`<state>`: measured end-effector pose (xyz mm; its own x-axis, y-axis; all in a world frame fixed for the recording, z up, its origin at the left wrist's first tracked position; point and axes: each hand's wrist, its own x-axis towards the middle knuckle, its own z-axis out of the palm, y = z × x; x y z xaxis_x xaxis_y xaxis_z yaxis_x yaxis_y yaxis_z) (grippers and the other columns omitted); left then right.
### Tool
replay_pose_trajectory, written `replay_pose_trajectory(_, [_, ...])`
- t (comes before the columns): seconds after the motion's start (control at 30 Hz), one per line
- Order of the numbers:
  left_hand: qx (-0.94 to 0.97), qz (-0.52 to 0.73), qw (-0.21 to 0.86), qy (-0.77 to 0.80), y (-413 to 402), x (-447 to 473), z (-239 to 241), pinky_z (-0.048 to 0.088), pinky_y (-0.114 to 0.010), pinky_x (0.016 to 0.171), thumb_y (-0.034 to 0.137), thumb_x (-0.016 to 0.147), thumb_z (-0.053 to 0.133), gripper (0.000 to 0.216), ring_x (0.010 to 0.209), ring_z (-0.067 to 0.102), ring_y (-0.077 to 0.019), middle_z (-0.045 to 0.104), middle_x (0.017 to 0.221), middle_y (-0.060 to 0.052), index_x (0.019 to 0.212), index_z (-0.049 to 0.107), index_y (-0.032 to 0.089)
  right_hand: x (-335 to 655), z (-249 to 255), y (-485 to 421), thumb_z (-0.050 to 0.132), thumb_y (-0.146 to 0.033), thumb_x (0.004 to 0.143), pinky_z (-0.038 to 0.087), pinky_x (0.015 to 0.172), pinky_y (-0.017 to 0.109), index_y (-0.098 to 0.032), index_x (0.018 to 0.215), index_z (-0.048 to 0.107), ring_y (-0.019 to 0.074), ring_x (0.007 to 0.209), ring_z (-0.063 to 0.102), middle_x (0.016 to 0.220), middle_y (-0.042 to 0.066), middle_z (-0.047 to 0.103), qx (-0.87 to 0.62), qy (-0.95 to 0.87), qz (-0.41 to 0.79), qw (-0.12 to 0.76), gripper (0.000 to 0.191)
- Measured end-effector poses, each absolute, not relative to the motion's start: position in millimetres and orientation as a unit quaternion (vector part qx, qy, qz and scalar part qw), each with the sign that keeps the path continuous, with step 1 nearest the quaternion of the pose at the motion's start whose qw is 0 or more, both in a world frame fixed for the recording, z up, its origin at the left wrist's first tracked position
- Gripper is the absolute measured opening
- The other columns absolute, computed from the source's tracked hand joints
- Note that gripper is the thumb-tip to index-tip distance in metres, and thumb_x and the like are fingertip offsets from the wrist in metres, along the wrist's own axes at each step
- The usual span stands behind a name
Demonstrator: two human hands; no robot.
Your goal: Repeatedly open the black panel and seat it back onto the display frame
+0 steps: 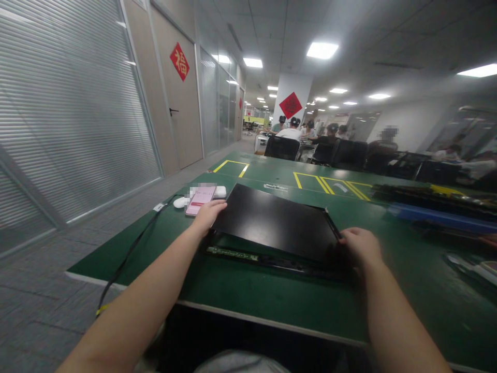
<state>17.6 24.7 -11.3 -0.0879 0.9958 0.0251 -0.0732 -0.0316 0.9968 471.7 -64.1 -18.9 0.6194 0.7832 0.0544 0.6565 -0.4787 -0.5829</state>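
A flat black display panel (pixel 277 220) with a glossy face is held between my hands, tilted above the green table. My left hand (pixel 209 215) grips its left edge, fingers closed along the side. At the right edge my right hand (pixel 361 246) is closed on the panel, its fingertips partly hidden. Below the panel's near edge lie a narrow green circuit board (pixel 233 254) and a dark strip (pixel 287 265); whether they are attached to the panel I cannot tell.
Beside my left hand lie a phone (pixel 200 199) with a lit screen and a white mouse-like object (pixel 180 202). A black cable (pixel 134 246) runs over the table's left edge. Dark parts and a blue strip (pixel 446 216) lie at right. People sit beyond the green table (pixel 128 254).
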Motion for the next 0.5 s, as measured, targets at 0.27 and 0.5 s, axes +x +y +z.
replay_pose_trajectory(0.27, [0.622,0.419,0.316,0.582,24.7,10.9,-14.4,0.051,-0.039,0.087,0.031,0.068,0.07,0.029,0.094,0.069,-0.0297,0.077,0.094,-0.01,0.092,0.078,0.016,475.7,-24.7,-61.7,0.057,-0.039,0.07,0.043,0.056,0.031,-0.022,0.087,0.075,0.0244,0.071,0.065,0.08,0.006,0.075,-0.845,-0.409,0.135,0.316,0.03])
replay_pose_trajectory(0.5, [0.703,0.333,0.168,0.606,27.9,9.6,-16.2,0.046,-0.038,0.099,0.03,0.075,0.066,0.026,0.112,0.063,-0.0304,0.073,0.108,-0.011,0.092,0.079,0.016,475.0,-22.9,-62.2,0.057,-0.04,0.072,0.043,0.059,0.031,-0.023,0.088,0.075,0.0246,0.077,0.067,0.08,0.005,0.075,-0.841,-0.42,0.133,0.315,0.03])
